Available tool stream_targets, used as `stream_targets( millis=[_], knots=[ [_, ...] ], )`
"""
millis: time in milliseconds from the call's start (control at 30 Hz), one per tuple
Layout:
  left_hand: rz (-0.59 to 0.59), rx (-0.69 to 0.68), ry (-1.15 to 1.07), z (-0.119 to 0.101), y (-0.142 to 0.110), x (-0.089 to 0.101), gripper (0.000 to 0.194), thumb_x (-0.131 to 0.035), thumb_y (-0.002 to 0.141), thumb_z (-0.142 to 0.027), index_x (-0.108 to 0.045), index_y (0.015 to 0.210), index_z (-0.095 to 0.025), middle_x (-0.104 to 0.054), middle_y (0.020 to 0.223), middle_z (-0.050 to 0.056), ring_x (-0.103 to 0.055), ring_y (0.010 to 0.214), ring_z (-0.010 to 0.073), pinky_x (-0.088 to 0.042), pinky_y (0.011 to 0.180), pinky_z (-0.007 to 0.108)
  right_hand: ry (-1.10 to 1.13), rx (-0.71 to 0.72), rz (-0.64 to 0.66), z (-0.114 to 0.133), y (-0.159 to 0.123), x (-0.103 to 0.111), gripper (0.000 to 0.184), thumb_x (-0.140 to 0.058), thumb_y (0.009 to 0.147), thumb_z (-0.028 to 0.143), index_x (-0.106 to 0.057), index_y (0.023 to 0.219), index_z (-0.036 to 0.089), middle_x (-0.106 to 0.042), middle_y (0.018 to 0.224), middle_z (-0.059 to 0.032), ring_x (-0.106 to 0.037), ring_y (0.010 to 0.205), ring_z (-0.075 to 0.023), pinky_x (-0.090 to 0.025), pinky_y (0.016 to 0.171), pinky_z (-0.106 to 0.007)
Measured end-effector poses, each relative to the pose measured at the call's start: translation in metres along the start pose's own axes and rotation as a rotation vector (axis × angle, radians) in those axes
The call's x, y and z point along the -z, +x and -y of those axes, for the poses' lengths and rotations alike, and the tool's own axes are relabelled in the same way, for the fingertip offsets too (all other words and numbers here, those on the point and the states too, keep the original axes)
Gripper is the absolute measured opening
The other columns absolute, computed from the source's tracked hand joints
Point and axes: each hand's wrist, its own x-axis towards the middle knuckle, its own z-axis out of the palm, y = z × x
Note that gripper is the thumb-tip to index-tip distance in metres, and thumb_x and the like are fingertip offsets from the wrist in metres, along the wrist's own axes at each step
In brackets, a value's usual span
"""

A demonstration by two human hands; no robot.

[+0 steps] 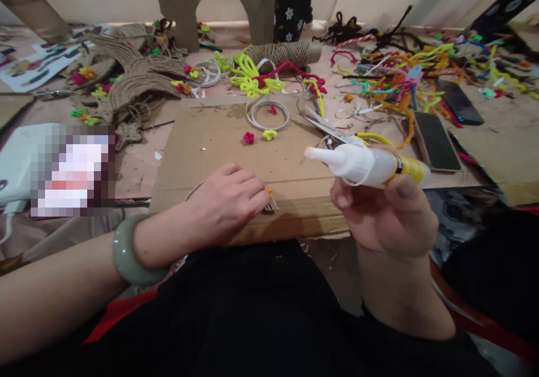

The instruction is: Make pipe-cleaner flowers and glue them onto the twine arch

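right grip (391,220) wrapped round bottle (379,166), near level, nozzle (322,155) leftward over cardboard (202,130); left grip (227,197) pinching fringed cord piece (273,205) near cardboard's front edge; overhard squeeze could dribble contents onto cardboard; slack pinch could let piece slide off

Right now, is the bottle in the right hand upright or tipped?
Tipped: the bottle lies roughly sideways in the right hand, its nozzle pointing left.

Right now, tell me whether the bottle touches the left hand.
Apart. The head view shows bare cardboard between the left hand and the bottle, nozzle included, which the right hand holds.
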Motion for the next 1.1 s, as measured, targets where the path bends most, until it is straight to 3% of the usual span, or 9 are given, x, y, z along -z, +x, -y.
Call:
stream_targets(
  millis=[333, 733, 933, 1100],
  knots=[
    [0.086, 0.019, -0.045, 0.002, 0.002, -0.002, 0.014, -0.048, 0.083, -0.014, -0.062, 0.085, -0.015, -0.067, 0.083, 0.009, -0.059, 0.076, 0.0231, -0.042, 0.066, 0.036, 0.054, 0.001, 0.036, -0.003, 0.003, 0.0, 0.023, -0.074, 0.071, 0.038, -0.069, 0.089, 0.025, -0.066, 0.062, 0.0039, -0.055, 0.047, -0.0103, -0.04, 0.041, -0.023],
    [0.076, 0.057, -0.071, 0.004, 0.004, -0.006, 0.009, -0.052, 0.083, -0.018, -0.062, 0.082, -0.018, -0.065, 0.081, 0.006, -0.057, 0.074, 0.0222, -0.04, 0.064, 0.035, -0.023, -0.008, 0.028, -0.005, 0.006, 0.0, 0.022, -0.074, 0.069, 0.044, -0.068, 0.085, 0.029, -0.062, 0.058, 0.0024, -0.052, 0.045, -0.0143, -0.034, 0.037, -0.028],
    [0.067, 0.093, -0.145, 0.005, 0.003, -0.001, 0.017, -0.048, 0.087, -0.021, -0.064, 0.084, -0.017, -0.066, 0.083, 0.007, -0.057, 0.076, 0.0218, -0.041, 0.066, 0.035, -0.019, 0.038, -0.089, 0.009, 0.007, 0.0, 0.029, -0.079, 0.062, 0.046, -0.071, 0.082, 0.026, -0.063, 0.058, 0.0039, -0.051, 0.043, -0.0122, -0.039, 0.038, -0.027],
    [0.054, 0.116, -0.168, 0.006, 0.003, 0.003, 0.023, -0.044, 0.089, -0.02, -0.066, 0.083, -0.016, -0.067, 0.083, 0.008, -0.058, 0.075, 0.0214, -0.042, 0.066, 0.034, -0.046, 0.062, -0.156, 0.029, 0.008, -0.001, 0.033, -0.083, 0.055, 0.046, -0.071, 0.077, 0.026, -0.063, 0.058, 0.004, -0.048, 0.044, -0.0112, -0.036, 0.038, -0.026]
  ],
)
